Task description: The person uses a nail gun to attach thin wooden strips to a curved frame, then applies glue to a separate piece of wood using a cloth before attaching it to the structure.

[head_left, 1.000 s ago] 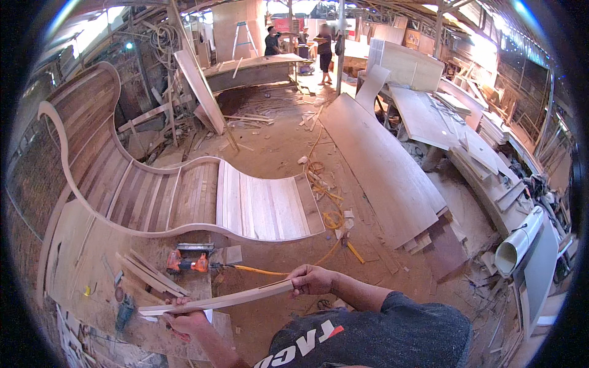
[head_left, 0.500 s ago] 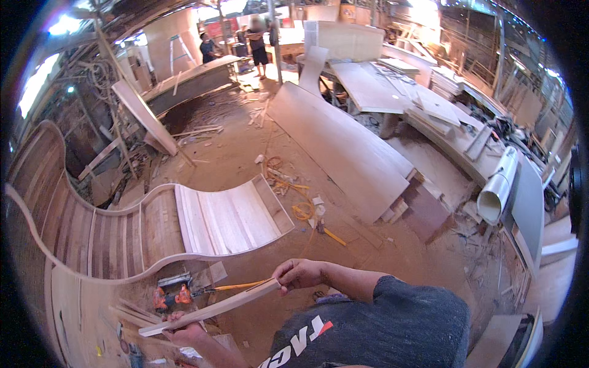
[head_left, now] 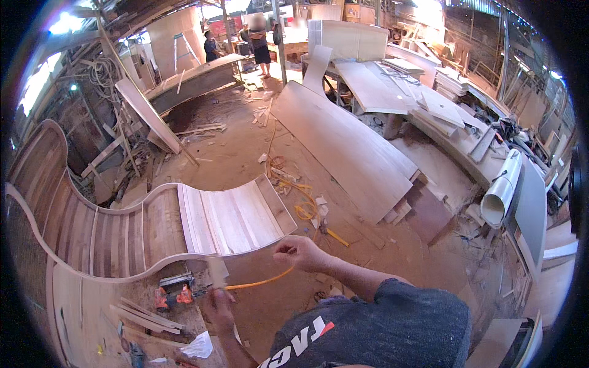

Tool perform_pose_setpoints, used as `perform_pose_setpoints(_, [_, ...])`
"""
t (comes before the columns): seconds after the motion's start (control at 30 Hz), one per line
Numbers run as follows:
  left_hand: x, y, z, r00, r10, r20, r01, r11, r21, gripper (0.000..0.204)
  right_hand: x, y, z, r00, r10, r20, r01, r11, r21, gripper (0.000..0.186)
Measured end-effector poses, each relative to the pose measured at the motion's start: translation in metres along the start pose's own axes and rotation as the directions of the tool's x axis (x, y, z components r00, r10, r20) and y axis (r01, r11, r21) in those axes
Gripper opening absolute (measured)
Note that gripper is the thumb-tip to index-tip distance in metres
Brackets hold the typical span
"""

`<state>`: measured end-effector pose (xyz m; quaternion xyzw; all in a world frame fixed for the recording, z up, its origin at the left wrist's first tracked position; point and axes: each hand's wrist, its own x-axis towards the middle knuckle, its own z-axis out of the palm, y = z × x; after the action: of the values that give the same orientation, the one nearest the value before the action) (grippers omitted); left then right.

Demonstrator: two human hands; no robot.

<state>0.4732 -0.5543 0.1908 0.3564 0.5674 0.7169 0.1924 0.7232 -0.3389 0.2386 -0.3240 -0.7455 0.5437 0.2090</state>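
My left hand (head_left: 220, 306) is closed around a wooden strip (head_left: 216, 273), which is seen nearly end-on and slightly blurred, in front of the curved frame's lower rim. My right hand (head_left: 297, 253) is off the strip, fingers curled in, with nothing visible in them; it is close to the near right corner of the wavy slatted wooden piece (head_left: 230, 218). Left of my left hand, orange and dark power tools (head_left: 175, 297) lie on the work surface. Several thin wood strips (head_left: 147, 316) lie beside them.
A yellow hose (head_left: 261, 283) runs past my hands and across the dusty floor. Ahead lies a long wooden panel (head_left: 350, 153). Sheet-laden tables (head_left: 374, 92) and a rolled white sheet (head_left: 500, 190) are on the right. Two people (head_left: 260, 49) are at the back. White paper (head_left: 197, 345) lies low left.
My right hand has let go of the strip's end. My left hand has moved right and forward, turning the strip from lying across my front to pointing away from me.
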Motion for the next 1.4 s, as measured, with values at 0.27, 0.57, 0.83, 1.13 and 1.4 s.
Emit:
perform_pose_setpoints(0.27, [-0.037, 0.012, 0.043, 0.929, -0.289, 0.231, 0.247, 0.950, 0.192, 0.034, -0.004, -0.039, 0.047, 0.822, -0.567, 0.063, 0.569, 0.806, -0.166, 0.049])
perform_pose_setpoints(0.57, [-0.054, -0.004, 0.035, 0.930, -0.317, 0.187, 0.302, 0.948, 0.104, 0.032, -0.004, -0.041, 0.054, 0.849, -0.524, 0.061, 0.526, 0.832, -0.176, 0.041])
perform_pose_setpoints(0.83, [-0.053, -0.005, 0.027, 0.914, -0.352, 0.203, 0.332, 0.935, 0.125, 0.034, -0.002, -0.047, 0.053, 0.854, -0.505, 0.122, 0.519, 0.817, -0.252, 0.041])
perform_pose_setpoints(1.13, [-0.047, -0.007, 0.032, 0.863, -0.425, 0.274, 0.410, 0.905, 0.113, 0.038, 0.005, -0.033, 0.044, 0.824, -0.557, 0.106, 0.566, 0.795, -0.218, 0.040])
perform_pose_setpoints(1.4, [-0.036, 0.001, 0.051, 0.836, -0.401, 0.374, 0.367, 0.916, 0.162, 0.040, -0.011, -0.032, 0.021, 0.828, -0.559, -0.036, 0.532, 0.805, -0.262, 0.028])
